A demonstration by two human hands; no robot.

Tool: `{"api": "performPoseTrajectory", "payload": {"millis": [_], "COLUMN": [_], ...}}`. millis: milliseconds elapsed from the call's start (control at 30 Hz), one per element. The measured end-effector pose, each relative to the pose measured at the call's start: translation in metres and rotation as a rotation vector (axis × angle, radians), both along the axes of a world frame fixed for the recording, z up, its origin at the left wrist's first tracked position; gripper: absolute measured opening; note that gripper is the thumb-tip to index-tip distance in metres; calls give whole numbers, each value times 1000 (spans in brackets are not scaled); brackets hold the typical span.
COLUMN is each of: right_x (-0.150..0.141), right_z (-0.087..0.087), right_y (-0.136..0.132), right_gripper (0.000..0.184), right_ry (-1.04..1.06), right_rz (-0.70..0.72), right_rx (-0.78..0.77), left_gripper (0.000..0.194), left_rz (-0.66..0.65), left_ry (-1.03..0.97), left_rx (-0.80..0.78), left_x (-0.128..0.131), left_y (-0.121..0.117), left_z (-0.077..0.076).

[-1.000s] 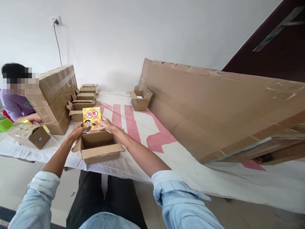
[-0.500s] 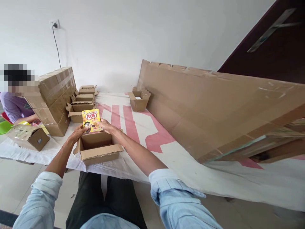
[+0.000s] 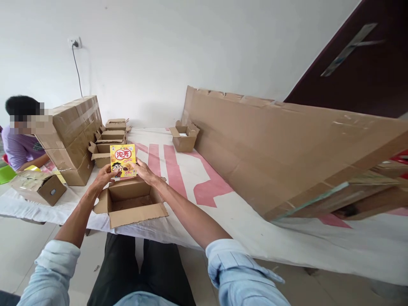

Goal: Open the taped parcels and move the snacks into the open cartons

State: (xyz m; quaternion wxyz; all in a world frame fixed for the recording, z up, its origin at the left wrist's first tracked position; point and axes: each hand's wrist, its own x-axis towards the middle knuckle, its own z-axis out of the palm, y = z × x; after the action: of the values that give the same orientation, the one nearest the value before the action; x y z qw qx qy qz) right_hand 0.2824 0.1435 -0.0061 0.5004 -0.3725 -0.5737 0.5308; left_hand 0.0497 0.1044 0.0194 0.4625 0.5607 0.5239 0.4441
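One yellow box (image 3: 123, 160) faces me by the far rim of the open carton (image 3: 138, 216); I have the left hand (image 3: 103, 175) and right hand (image 3: 145, 171) on opposite sides, fingers closed against it.

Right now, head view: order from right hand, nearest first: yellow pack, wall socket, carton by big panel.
1. Yellow pack: held, on the right hand's left.
2. Carton by big panel: ahead, to the right.
3. Wall socket: farthest, high up, left.
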Motion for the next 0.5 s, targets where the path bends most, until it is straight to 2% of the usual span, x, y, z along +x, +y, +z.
{"api": "performPoseTrajectory", "payload": {"millis": [267, 500], "right_x": [9, 12], "right_z": [19, 39], "right_y": [-15, -25], "right_gripper": [49, 59], "right_ry": [28, 19], "right_rz": [38, 16], "right_rx": [128, 234], "left_gripper": [84, 83], "left_rz": [-31, -27], "left_ry": [5, 44], "left_rx": [104, 175], "left_x": [6, 9], "left_y": [-12, -22], "left_z": [23, 44]}}
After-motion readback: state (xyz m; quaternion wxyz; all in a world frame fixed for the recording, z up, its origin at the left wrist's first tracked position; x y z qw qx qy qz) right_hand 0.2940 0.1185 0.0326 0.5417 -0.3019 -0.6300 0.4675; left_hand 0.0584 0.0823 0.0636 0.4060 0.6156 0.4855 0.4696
